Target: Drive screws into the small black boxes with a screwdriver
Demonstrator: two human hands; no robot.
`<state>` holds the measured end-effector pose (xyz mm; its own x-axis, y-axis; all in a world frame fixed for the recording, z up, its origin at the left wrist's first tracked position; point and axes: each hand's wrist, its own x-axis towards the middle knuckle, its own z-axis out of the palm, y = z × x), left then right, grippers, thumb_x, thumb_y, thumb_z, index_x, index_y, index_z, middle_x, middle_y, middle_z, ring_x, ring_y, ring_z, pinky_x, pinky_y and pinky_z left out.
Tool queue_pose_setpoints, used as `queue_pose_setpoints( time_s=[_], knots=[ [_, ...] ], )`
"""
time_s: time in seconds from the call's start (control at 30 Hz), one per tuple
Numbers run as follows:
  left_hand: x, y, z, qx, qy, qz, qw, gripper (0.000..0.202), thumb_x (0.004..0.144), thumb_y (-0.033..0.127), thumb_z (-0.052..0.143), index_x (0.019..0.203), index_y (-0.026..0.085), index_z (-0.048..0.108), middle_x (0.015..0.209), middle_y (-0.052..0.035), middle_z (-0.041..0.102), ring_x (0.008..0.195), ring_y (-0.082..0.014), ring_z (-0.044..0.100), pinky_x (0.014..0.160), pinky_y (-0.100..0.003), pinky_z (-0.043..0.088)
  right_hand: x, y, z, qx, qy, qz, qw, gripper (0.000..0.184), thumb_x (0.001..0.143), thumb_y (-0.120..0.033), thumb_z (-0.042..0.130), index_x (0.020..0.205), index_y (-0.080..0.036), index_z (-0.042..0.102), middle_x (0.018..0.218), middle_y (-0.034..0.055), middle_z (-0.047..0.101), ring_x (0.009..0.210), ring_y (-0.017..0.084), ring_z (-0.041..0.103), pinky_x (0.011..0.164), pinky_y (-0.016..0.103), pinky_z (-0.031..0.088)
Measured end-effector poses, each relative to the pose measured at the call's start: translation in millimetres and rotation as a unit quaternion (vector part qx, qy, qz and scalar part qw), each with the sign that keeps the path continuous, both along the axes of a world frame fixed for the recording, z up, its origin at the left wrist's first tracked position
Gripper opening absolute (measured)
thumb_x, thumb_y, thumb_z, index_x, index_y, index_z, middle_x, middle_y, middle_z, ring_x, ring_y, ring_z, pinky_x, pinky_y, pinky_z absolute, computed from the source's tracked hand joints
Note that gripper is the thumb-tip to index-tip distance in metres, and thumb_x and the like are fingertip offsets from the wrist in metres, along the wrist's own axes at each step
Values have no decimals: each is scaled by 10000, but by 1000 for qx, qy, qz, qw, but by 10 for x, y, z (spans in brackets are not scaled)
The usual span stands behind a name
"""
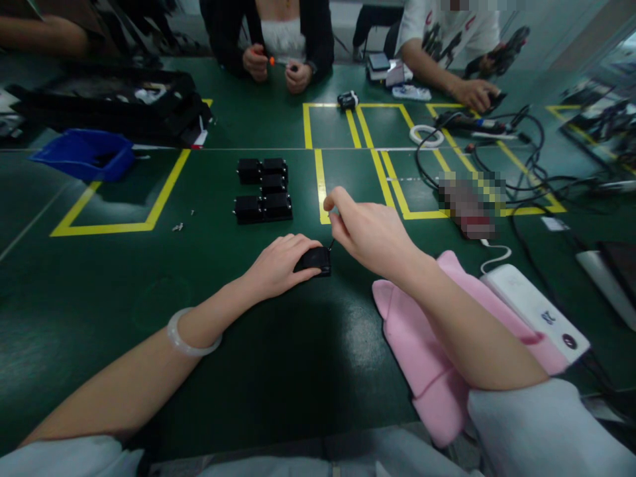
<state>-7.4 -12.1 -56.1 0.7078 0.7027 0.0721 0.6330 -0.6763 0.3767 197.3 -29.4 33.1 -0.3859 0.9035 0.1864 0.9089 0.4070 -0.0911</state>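
My left hand (pixel 279 264) lies on the green table (pixel 149 298) with its fingers curled over a small black box (pixel 314 260), holding it down. My right hand (pixel 365 232) hovers just right of that box, thumb and forefinger pinched together on something thin that I cannot make out; a short thin tip points down at the box's top right corner. A pale bangle sits on my left wrist. Beyond my hands stands a cluster of several matching black boxes (pixel 263 189).
Yellow tape outlines mark the table. A blue bin (pixel 84 154) and a black bag (pixel 114 106) lie at the far left. A pink cloth (pixel 422 344), a white device (pixel 536 311) and tangled cables (pixel 521 165) lie right. Two other people sit across the table, hands busy.
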Motion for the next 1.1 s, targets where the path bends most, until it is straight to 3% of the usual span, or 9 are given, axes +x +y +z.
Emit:
queue_pose_setpoints(
  time_s=[0.13,0.3,0.47,0.63,0.83,0.97,1.1],
  knots=[
    [-6,-1,-1,1,-1,-1,1000,401,914,451,566,1225,199,528,1135,-70,612,1023,-251,556,869,-383,423,5,-3,14,9,-43,-7,999,387,999,-413,235,1089,-222,560,768,27,690,638,151,596,554,275,165],
    [-4,4,7,-3,0,0,1000,397,915,443,566,1223,196,526,1145,-74,609,1026,-250,557,871,-383,426,11,4,12,3,-7,-10,1000,330,979,-289,276,1189,-214,520,811,14,703,667,148,609,559,268,193],
    [-4,-2,13,-1,3,-1,1000,399,919,454,548,1224,198,522,1148,-84,611,1029,-260,557,870,-391,426,13,2,11,12,-23,-9,1000,372,992,-397,259,1055,-217,578,775,27,696,654,154,607,557,271,182],
    [-1,-5,24,-8,0,0,1000,394,920,459,540,1217,201,523,1150,-85,608,1033,-259,556,875,-393,426,8,0,14,-2,-1,-10,1000,335,970,-277,282,1199,-208,518,812,14,701,673,145,606,575,266,219],
    [-1,-1,18,-4,1,1,1000,397,915,450,553,1220,197,530,1142,-82,612,1025,-259,555,871,-390,425,3,-2,23,8,-35,-21,999,372,990,-382,254,1098,-218,570,782,35,702,651,160,608,556,271,180],
    [-2,-1,17,-6,1,0,1000,391,916,444,555,1221,200,531,1150,-79,608,1032,-255,553,878,-387,423,1,1,5,14,-14,-20,1000,342,967,-272,287,1212,-209,517,777,19,704,643,156,610,554,264,192],
    [2,-8,25,-1,2,0,1000,388,922,445,551,1217,195,527,1139,-84,610,1023,-254,557,872,-386,426,4,-4,3,15,-14,-15,1000,345,983,-335,269,1152,-204,541,791,24,701,659,155,613,554,269,191]
  ],
)
